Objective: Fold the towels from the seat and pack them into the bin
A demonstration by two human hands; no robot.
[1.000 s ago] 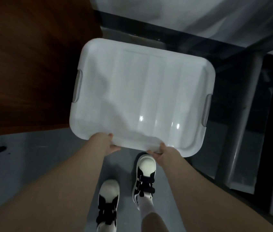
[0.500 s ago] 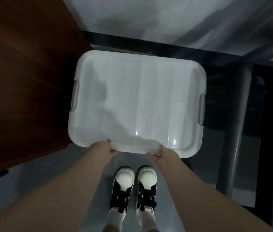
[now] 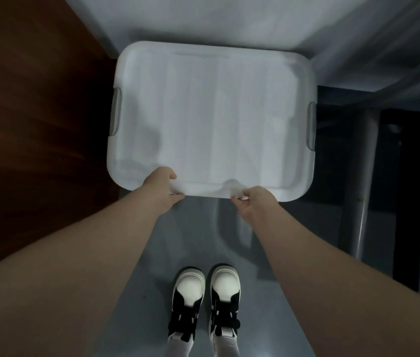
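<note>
A white plastic bin with its ribbed lid (image 3: pixel 214 117) on fills the middle of the view, held out in front of me above the floor. Grey clip handles sit on its left (image 3: pixel 115 111) and right (image 3: pixel 312 126) ends. My left hand (image 3: pixel 161 185) grips the near rim at the left, thumb on top of the lid. My right hand (image 3: pixel 251 202) grips the same near rim further right, fingers curled under it. No towels are in view.
A dark brown wooden surface (image 3: pixel 31 124) lies to the left. A pale grey surface (image 3: pixel 229 19) stretches beyond the bin. A grey metal leg (image 3: pixel 366 173) and dark frame stand at the right. My two black-and-white shoes (image 3: pixel 203 302) are on the grey floor below.
The bin has shifted right and away from the wooden surface, toward the pale grey surface, with both hands still on its near rim. My feet now stand side by side.
</note>
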